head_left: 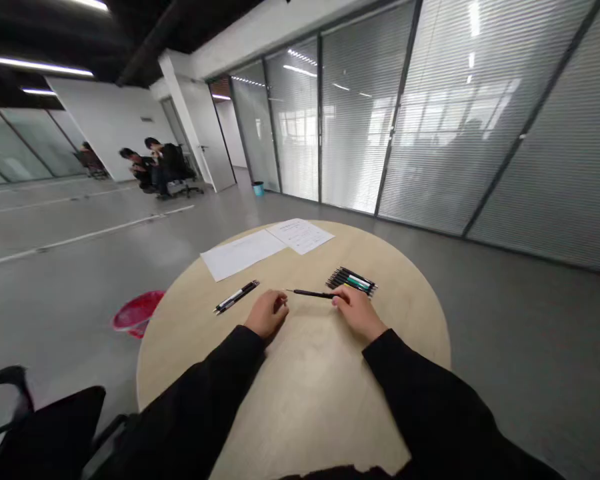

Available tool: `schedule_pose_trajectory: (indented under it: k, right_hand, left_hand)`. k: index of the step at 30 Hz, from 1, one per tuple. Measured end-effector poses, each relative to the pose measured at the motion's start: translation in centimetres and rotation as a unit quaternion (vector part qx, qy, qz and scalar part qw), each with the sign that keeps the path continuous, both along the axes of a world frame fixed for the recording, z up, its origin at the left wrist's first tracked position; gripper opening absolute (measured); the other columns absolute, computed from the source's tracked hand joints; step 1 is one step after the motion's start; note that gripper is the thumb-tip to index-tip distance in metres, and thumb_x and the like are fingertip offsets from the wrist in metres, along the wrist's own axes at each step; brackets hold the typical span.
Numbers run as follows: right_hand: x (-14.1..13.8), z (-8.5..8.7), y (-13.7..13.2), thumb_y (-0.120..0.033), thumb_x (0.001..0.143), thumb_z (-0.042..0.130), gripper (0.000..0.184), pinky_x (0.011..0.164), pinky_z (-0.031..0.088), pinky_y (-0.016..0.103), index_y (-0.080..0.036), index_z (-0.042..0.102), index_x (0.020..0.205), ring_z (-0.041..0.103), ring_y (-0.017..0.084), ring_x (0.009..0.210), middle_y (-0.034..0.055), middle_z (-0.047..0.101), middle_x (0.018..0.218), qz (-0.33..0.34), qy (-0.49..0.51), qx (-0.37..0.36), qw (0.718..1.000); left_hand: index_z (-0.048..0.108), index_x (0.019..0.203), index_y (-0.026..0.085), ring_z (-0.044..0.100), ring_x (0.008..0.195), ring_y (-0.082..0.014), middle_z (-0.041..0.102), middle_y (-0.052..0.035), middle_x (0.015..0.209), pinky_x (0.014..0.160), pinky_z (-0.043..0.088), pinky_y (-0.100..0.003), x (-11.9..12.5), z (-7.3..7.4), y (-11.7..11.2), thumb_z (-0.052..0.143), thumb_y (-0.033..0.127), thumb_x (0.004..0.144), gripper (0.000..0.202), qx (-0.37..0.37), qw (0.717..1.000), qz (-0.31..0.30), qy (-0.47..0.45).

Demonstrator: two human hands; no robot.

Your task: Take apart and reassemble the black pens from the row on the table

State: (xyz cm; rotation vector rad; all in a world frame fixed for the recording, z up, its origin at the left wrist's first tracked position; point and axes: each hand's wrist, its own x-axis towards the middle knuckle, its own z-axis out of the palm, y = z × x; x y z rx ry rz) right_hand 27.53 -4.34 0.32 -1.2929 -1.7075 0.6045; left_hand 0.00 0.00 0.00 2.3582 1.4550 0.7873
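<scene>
Black pen (313, 294) in right fingertips (337, 301)

Count: 2 hands, 2 sheets, 1 table, 3 pens plus a bunch.
Hands: 1 left hand (267, 315), 1 right hand (359, 311). Pens: 1 held pen (313, 294) in the right, 2 loose pens (236, 297) table-left, several more in the pen bunch (349, 278), overlapped, exact number unreadable. Paper sheets (301, 235): 2. Round table (300, 387): 1. Red basket (136, 313): 1. Blue bin (258, 189): 1. Seated people (170, 161) mid-background: 2; farther left, too small to count.
</scene>
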Motion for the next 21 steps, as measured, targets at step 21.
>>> schedule_pose_trajectory:
  k: [21]
  right_hand:
    - [0.0,0.0,0.2,-0.025,0.083,0.053,0.016,0.066,0.041,0.028,-0.020,0.068,0.086,0.058,0.017,0.069,0.0015,0.067,0.076,-0.003,0.013,0.006,1.000]
  left_hand:
    - [0.066,0.083,0.018,0.056,0.069,-0.0179,0.065,-0.0043,0.076,0.065,0.043,-0.030,-0.5,2.2,-0.7,0.051,0.036,0.089,0.024,0.012,0.996,-0.005,-0.083]
